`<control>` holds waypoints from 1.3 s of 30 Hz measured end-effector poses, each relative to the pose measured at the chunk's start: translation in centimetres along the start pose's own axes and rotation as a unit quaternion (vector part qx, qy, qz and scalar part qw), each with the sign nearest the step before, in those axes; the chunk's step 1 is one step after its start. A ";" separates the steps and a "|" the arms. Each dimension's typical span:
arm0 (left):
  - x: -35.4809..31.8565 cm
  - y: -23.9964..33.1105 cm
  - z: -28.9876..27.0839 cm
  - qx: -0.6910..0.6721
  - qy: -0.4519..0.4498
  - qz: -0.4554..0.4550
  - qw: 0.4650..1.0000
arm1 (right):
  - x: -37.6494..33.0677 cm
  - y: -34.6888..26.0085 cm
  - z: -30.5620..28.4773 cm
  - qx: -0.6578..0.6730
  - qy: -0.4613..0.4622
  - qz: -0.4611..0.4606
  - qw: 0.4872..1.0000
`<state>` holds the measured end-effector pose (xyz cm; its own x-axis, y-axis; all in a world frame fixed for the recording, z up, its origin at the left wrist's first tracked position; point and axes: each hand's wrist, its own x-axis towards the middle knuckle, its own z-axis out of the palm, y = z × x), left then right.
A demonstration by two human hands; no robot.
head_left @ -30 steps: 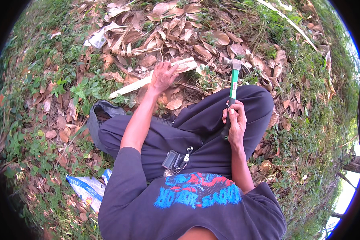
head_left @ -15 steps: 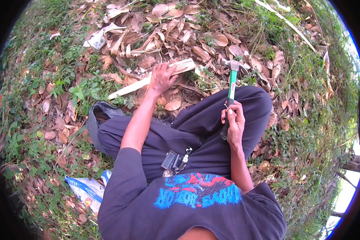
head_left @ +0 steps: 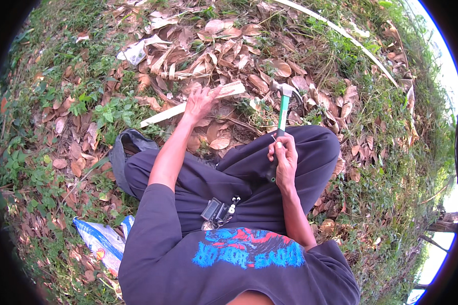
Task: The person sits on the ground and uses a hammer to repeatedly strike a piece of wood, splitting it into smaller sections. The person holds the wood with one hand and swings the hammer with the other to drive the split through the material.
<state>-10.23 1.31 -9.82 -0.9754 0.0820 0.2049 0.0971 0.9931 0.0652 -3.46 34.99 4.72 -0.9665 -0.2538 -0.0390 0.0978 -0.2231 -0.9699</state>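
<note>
My left hand [head_left: 200,104] is over a pale strip of wood [head_left: 232,90] that lies slantwise on the leaves in front of my crossed legs. Its fingers are spread, and the palm hides the middle of the strip. In my right hand [head_left: 286,156], above my right thigh, is a claw hammer [head_left: 283,112] with a green shaft and black grip. The metal head points away from me. A thin, light, nail-like piece [head_left: 274,138] sticks out by the right fingers, too small to make out surely.
Dry brown leaves [head_left: 220,142] and green weeds surround me. A dark cap-like thing [head_left: 130,147] lies by my left knee, a blue-and-white plastic bag [head_left: 99,239] at my left side. A long pale strip [head_left: 351,38] curves across the far right. Small dark devices [head_left: 215,209] rest in my lap.
My right hand has shifted left with the hammer still in it. The left hand's fingers look more raised over the wood strip, which stays about where it was. The view has shifted slightly.
</note>
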 end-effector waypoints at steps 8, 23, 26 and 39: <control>-2.6 0.3 -0.8 -0.017 -0.038 -0.036 0.998 | 8.8 8.7 6.6 -0.123 -0.012 0.020 0.992; -2.5 0.3 0.3 -0.029 0.024 -0.043 0.998 | 10.9 15.1 6.6 -0.365 0.064 -0.060 0.927; -2.4 0.2 0.6 -0.034 0.022 -0.048 0.998 | 11.6 14.7 6.2 -0.422 0.117 -0.061 0.897; -1.6 1.1 0.0 -0.055 0.036 -0.067 0.996 | 11.5 15.4 5.7 -0.403 0.154 -0.047 0.901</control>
<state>-8.61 2.24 -10.11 -0.9646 -0.0614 0.2566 -0.0083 0.9791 0.2032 -11.77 23.29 -9.32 -0.9936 0.0310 0.1084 -0.0728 0.5581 -0.8266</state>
